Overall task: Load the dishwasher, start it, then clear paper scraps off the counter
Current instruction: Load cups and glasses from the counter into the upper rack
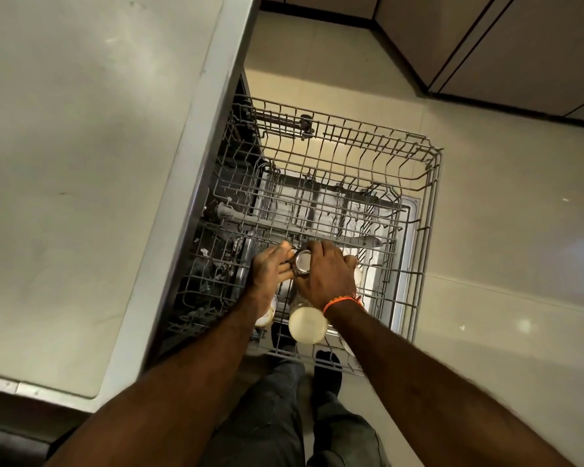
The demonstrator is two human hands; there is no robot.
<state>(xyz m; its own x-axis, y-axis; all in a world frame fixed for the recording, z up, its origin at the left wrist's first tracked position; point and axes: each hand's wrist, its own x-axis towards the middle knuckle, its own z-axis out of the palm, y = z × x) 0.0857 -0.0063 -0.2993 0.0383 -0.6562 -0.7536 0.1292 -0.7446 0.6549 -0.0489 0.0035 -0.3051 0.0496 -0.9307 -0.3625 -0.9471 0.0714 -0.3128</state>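
Pale tiled floor (486, 230) — beige cabinets (486, 38)

The far half of the pulled-out upper rack (368, 156) lies open, only low wire prongs rising from its floor. Near the front edge, both hands (304, 267) crowd around a small glass (301, 261), with a pale upturned cup (307, 324) just behind them. The counter's edge (196, 156) walls off the rack's left side; bare floor (506, 230) flanks the right.

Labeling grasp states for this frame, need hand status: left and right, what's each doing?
Left hand: fingers on the side of the small glass in the rack, holding it.
Right hand: curled over the same glass, gripping it.
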